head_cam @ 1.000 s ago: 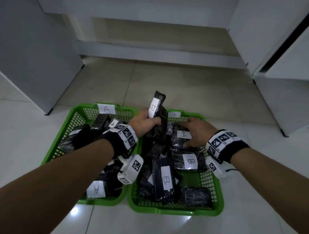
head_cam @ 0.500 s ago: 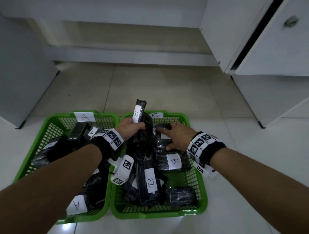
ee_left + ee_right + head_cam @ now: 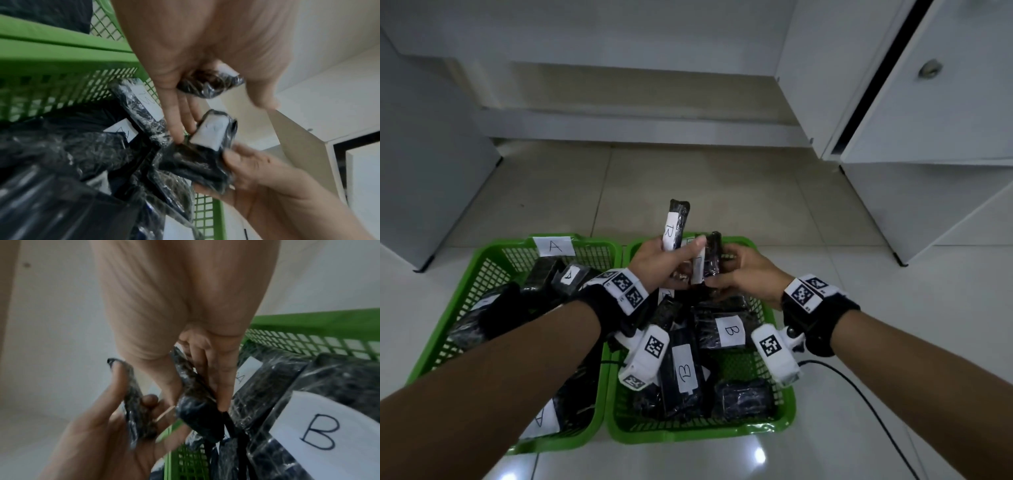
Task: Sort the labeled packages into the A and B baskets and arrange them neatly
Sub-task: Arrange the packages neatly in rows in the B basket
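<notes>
Item: my left hand (image 3: 659, 262), fingers curled round a black film-wrapped package with a white B label (image 3: 675, 224), long axis upright, over the far rim of the right green mesh plastic basket (image 3: 787, 409).

Item: my right hand (image 3: 744, 274), just beside the left, pinching a second black wrapped package (image 3: 710, 257) between thumb and fingers, also near upright; its label lettering I cannot read.

Relation: the two packages stand side by side, almost touching, directly above the B-labelled heap; I judge a short drop suffices.

Item: left green mesh basket marked A (image 3: 493, 260), alongside.
</notes>
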